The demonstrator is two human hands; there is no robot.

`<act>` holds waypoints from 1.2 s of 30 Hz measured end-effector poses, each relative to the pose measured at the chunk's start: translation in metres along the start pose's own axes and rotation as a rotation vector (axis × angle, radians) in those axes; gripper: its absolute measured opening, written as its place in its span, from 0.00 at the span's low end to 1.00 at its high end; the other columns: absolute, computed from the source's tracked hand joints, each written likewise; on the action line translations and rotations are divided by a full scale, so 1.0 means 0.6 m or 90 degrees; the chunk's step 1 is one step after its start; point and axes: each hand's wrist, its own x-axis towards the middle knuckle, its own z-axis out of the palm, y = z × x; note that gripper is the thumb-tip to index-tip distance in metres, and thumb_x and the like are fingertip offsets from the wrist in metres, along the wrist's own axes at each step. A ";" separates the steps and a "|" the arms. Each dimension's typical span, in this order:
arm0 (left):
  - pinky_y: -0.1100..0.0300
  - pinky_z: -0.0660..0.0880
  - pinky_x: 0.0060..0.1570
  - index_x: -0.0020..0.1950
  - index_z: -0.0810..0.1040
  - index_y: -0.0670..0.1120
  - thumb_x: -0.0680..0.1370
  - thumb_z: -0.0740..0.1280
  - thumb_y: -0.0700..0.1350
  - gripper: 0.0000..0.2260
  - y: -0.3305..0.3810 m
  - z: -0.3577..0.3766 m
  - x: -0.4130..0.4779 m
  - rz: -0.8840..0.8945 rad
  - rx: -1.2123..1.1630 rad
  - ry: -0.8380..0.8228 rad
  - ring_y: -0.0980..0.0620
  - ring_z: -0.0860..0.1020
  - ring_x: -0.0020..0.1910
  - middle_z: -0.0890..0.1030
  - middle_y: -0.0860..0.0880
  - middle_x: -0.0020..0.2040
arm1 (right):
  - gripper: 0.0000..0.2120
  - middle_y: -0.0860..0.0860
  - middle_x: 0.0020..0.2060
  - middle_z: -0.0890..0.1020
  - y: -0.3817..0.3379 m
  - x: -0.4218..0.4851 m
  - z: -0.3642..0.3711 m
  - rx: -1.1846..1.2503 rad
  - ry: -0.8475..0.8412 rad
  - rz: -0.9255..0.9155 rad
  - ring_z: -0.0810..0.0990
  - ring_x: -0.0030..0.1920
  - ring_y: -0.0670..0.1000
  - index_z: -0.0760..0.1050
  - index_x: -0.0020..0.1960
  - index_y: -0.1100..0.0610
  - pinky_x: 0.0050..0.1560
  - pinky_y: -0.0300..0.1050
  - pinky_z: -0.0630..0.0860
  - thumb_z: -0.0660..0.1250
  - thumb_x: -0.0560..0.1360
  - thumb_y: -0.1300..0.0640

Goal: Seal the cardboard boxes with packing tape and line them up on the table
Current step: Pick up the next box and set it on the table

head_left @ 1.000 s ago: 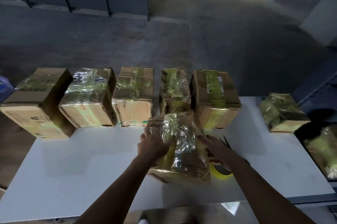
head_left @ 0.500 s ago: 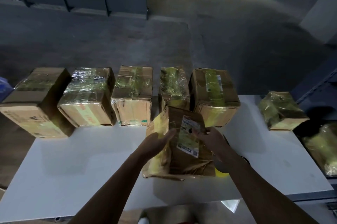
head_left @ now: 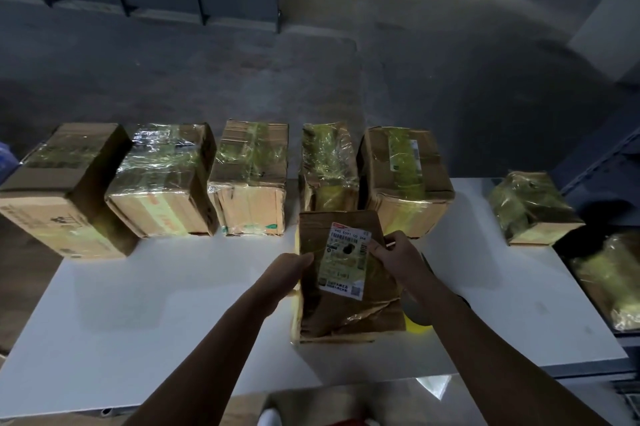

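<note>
Cardboard box point(head_left: 346, 304) held by both hands on table point(head_left: 138, 321).

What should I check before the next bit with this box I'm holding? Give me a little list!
1. The left hand and right hand both hold the box: ok.
2. Its label faces up: ok.
3. Yellow tape roll close by, beside the right forearm: ok.
4. Roll in a hand: not ok.
5. Free table right of the row of boxes: ok.
6. Top side taped: cannot tell.
</note>
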 end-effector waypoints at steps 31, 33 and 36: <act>0.42 0.74 0.57 0.64 0.72 0.41 0.73 0.72 0.47 0.22 0.032 0.109 0.019 0.381 0.556 0.507 0.38 0.71 0.64 0.72 0.39 0.64 | 0.11 0.53 0.44 0.80 0.109 0.029 -0.093 0.059 -0.155 0.120 0.78 0.37 0.50 0.77 0.55 0.58 0.38 0.41 0.75 0.60 0.80 0.53; 0.43 0.77 0.53 0.59 0.75 0.41 0.71 0.73 0.42 0.18 0.035 0.125 0.021 0.442 0.583 0.499 0.38 0.73 0.59 0.74 0.38 0.60 | 0.10 0.54 0.41 0.80 0.130 0.035 -0.106 0.023 -0.146 0.118 0.78 0.35 0.50 0.77 0.52 0.59 0.34 0.40 0.74 0.61 0.80 0.54; 0.48 0.77 0.47 0.56 0.76 0.41 0.72 0.70 0.38 0.14 0.042 0.165 0.024 0.488 0.546 0.465 0.43 0.71 0.53 0.75 0.40 0.55 | 0.09 0.58 0.34 0.77 0.167 0.044 -0.123 -0.067 -0.106 0.084 0.77 0.34 0.55 0.74 0.40 0.61 0.33 0.41 0.69 0.62 0.77 0.61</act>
